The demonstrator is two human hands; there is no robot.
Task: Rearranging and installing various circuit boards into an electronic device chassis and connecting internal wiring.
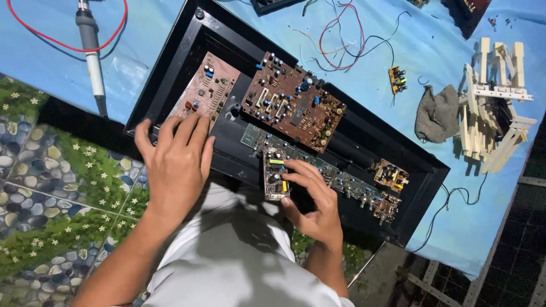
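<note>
A long black open chassis lies slanted on a blue sheet. Inside sit a large brown circuit board, a pinkish board and a long green strip board. My left hand rests flat on the chassis' near left edge, fingers spread over the pinkish board's lower end, holding nothing. My right hand grips a small brown circuit board with yellow and black parts at the chassis' near edge, thumb under it and fingers on its right side.
A soldering iron with a red cable lies far left. Loose coloured wires, a tiny board, a grey rag and a pale wooden frame sit on the right. Pebble-patterned floor is below left.
</note>
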